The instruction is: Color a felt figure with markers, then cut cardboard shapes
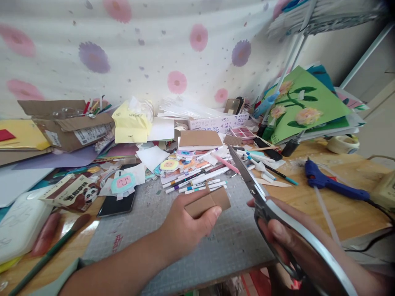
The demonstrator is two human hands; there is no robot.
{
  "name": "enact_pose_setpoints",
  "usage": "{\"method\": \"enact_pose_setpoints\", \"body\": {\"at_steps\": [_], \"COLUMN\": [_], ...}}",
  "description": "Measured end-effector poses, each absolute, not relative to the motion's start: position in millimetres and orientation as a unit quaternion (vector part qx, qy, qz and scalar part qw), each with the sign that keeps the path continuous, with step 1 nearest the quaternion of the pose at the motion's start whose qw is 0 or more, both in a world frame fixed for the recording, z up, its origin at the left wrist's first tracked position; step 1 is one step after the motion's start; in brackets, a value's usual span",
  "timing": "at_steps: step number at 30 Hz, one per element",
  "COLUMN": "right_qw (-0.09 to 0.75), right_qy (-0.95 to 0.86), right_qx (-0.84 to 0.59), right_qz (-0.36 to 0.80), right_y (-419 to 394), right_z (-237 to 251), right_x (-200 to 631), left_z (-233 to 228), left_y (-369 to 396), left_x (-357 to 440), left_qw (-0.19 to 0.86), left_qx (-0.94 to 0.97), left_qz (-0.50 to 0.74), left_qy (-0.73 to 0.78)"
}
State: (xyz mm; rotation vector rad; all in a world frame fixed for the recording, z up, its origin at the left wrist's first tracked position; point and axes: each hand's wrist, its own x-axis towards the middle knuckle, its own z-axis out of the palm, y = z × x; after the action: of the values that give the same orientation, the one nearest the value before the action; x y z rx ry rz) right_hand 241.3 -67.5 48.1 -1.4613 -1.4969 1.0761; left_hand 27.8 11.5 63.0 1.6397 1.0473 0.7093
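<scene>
The cardboard piece, clasped in the left grip above the cutting mat, lies left of and apart from the scissors held in the right grip, its long axis running crosswise, the blades pointing forward and leftward.

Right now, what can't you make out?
Head view: left hand, some fingers behind the cardboard.
Head view: right hand, partly covered by the scissors.
Head view: scissors, handle end cut off by the bottom edge.
Head view: brush, handle end cut off at lower left.
Head view: label on the box, print too small and blurred.
</scene>
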Motion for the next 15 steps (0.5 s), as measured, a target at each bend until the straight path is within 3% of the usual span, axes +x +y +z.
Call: {"method": "enact_pose_setpoints", "body": {"at_steps": [3,6,12,15], "right_qw": [0.377,0.36,0.393,0.366], "right_qy": [-0.578,-0.612,-0.592,-0.628], "right_qx": [-0.58,-0.601,-0.638,-0.634], "right_qz": [0.433,0.365,0.297,0.264], "right_y": [-56,-45,-39,-36], "right_z": [57,62,59,57], "right_x": [245,252,252,249], "left_z": [62,59,56,55], "left_y": [16,22,27,27], "left_x": [27,24,22,21], "left_qw": [0.41,0.353,0.315,0.311], "left_qx": [0.738,0.776,0.818,0.833], "left_qz": [0.315,0.315,0.273,0.251], "left_qy": [0.434,0.418,0.395,0.384]}}
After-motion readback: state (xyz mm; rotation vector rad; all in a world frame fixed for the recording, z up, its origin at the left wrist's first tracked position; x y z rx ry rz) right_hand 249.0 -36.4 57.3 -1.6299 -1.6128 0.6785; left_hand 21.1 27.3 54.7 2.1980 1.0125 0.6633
